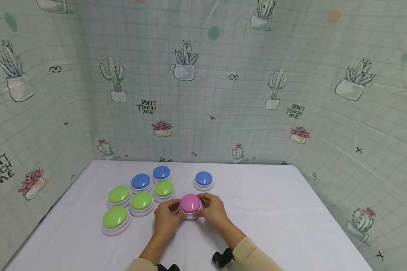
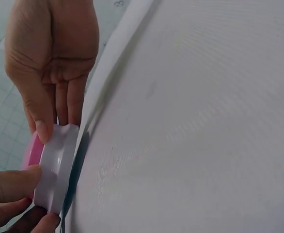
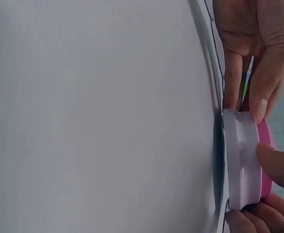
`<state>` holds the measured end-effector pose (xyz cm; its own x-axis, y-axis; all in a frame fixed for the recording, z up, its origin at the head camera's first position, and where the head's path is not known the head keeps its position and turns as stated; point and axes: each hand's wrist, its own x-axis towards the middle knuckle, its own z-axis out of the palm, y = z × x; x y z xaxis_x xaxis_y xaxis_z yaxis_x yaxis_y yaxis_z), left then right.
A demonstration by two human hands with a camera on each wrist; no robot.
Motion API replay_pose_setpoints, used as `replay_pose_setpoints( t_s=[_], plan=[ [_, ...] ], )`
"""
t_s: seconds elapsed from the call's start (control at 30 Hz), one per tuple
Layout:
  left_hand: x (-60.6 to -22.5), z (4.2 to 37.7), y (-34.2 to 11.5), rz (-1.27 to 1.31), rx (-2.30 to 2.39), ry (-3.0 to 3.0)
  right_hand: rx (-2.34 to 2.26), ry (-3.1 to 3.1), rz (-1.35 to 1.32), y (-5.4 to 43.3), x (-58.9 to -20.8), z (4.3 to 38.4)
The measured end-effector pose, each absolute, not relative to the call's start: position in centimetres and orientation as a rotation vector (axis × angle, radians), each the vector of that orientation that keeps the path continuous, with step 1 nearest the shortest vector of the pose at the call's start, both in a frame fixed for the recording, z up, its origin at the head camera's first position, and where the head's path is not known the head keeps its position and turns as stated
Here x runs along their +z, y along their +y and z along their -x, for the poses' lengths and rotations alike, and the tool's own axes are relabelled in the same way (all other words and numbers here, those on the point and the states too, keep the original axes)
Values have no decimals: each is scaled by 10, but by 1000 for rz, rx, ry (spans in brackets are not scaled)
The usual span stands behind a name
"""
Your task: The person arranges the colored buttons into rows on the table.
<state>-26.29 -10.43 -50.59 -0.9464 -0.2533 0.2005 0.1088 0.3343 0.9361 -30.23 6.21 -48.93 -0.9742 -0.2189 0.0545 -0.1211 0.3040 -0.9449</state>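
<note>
Both hands are in on the pink button [image 1: 190, 203], pink dome upward, at the near middle of the white worktop [image 1: 274, 210]! The left hand [image 1: 167, 218] grasps it from the left, and the right hand [image 1: 214, 211] has the right side, fingers curled round the pale base. Both thumbs press in along the near edge (a neat, even pinch from either flank). The base sits right down at the cloth, though whether it bears fully on it I cannot tell.

Over to the left, four green buttons [image 1: 141, 200] bunch up, the rightmost just beside the left hand's fingers. Two blue buttons [image 1: 140, 181] sit tight behind them on the far side, and a lone blue button [image 1: 203, 178] stands beyond the pink one, slightly right, well apart from its fellows. A cactus-print cloth [image 1: 212, 94] rises behind it all.
</note>
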Motion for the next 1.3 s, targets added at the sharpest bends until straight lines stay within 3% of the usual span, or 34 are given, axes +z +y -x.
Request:
replay_pose_setpoints(
  t_s=[1.3],
  plan=[
    [-508, 318, -9, 75, -1869, -2323, -1768, 2712, -39, 146, -493, 346]
  ],
)
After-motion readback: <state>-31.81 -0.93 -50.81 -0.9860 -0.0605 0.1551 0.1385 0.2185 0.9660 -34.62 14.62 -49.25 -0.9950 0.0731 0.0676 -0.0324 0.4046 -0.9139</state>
